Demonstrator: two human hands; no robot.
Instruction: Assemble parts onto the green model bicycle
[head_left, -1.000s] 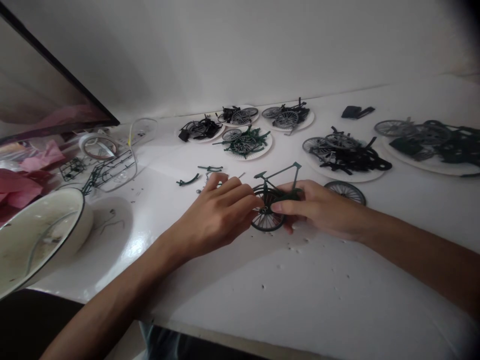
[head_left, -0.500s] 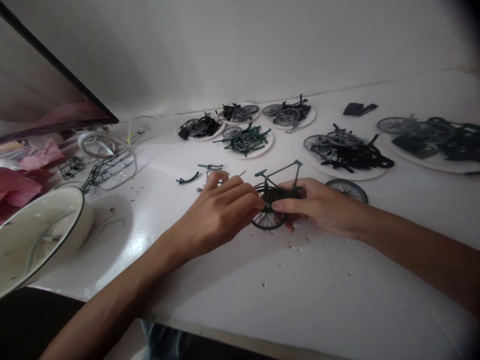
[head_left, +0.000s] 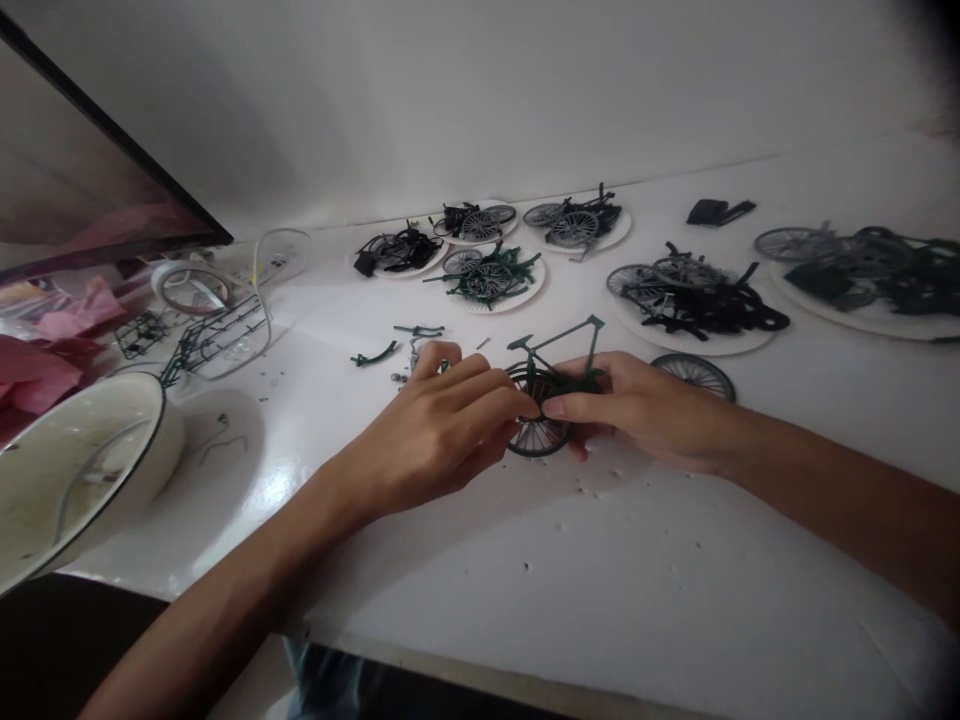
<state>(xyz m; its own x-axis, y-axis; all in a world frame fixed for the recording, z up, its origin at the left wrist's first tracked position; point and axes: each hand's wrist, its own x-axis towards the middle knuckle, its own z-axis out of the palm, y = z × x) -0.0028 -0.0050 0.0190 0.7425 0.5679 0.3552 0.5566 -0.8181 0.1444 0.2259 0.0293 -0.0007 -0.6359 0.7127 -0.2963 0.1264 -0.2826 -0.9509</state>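
Right hand (head_left: 637, 410) grasping small green toy bicycle (head_left: 551, 385) by its frame, left hand (head_left: 442, 430) pinching at its wheel (head_left: 536, 432), bicycle between both hands, loose wheel (head_left: 694, 374) just beyond right wrist.

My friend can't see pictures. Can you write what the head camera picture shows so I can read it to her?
Two bare hands, left hand and right hand, hold a small green model bicycle upright on a white table. Behind it sit paper plates piled with tiny wheels and frame parts, and a loose wheel lies beside the right hand.
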